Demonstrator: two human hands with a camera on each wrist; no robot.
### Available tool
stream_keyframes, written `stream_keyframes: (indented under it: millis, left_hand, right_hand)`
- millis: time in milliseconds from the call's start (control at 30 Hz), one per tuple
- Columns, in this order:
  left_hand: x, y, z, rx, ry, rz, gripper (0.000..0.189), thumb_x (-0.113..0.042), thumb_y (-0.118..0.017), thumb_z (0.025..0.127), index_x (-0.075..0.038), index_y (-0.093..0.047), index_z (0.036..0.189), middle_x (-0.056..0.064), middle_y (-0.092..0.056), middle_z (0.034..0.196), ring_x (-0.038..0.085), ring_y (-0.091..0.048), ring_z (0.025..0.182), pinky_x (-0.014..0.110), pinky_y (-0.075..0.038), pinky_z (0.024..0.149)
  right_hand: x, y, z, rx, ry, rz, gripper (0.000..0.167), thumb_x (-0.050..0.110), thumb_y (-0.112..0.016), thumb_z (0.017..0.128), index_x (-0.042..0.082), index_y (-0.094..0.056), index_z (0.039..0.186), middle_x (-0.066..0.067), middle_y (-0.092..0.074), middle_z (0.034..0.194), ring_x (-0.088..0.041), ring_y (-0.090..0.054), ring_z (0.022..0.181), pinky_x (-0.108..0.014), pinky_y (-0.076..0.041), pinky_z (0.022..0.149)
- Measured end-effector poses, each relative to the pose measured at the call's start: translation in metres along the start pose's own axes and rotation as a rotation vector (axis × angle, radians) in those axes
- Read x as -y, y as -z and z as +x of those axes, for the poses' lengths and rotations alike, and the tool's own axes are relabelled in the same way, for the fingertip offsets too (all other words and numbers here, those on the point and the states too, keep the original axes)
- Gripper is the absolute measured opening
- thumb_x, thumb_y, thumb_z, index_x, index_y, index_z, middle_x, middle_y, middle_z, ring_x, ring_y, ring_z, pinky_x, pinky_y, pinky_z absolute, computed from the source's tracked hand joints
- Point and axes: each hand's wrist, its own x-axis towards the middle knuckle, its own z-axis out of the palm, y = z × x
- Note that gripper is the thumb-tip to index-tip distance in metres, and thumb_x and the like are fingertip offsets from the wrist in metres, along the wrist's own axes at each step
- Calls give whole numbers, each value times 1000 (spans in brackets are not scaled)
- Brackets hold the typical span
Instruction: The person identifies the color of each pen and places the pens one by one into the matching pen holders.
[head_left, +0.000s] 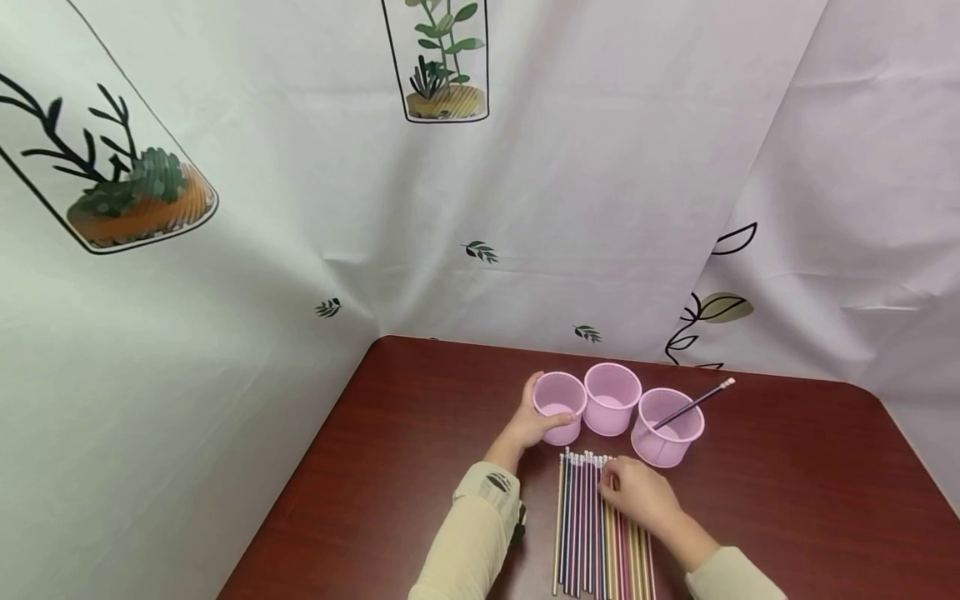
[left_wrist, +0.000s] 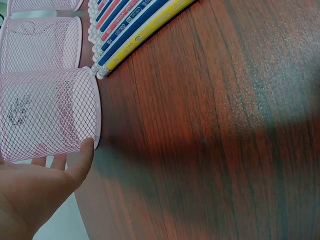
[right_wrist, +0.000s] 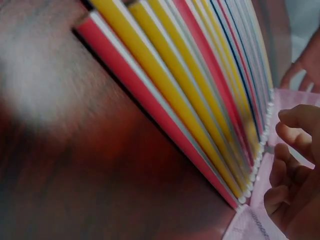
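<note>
My left hand (head_left: 531,419) grips the leftmost pink mesh pen cup (head_left: 562,435), thumb on its near side and fingers round its far side. In the left wrist view the thumb touches the cup near its base rim. My right hand (head_left: 639,492) hovers over the eraser ends of a row of pencils (head_left: 588,525), its fingers loosely bent. No pencil shows between those fingers in the right wrist view. The pencils lie side by side, striped in blue, red and yellow with white, their eraser ends towards the cups.
A second pink mesh cup (head_left: 609,421) stands in the middle. The third cup (head_left: 660,452), at right, holds one dark pencil (head_left: 693,406) leaning out to the right. All stand on a reddish-brown wooden table (head_left: 795,467). White printed cloth (head_left: 600,208) hangs behind and at left.
</note>
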Motion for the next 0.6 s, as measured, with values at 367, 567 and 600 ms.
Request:
stream_keyframes:
  millis: [367,567,600]
  left_hand:
    - [-1,0,-2,-9,8,35,93,-4,-79,70,-8,-20,143,23,-37,134,41,-37,122,52,-27,103]
    - [-1,0,-2,-10,3,29,94,-4,-79,69,-7,-20,142,21,-37,134,40,-37,122,52,-26,103]
    - [-1,0,-2,-9,1,23,94,-3,-79,69,-7,-20,142,21,-37,134,40,-37,122,52,-26,104]
  right_hand:
    - [2,-12,-3,17,-37,-56,24,16,-66,66,20,-44,58,5,-40,64,-14,-43,63,-30,-39,50]
    - [6,-16,-1,12,-54,-132,21,22,-65,64,17,-45,58,-1,-42,67,-21,-44,67,-35,-41,52]
    - [7,-17,0,14,-56,-143,21,23,-65,64,16,-46,58,-2,-43,68,-23,-45,67,-36,-42,54]
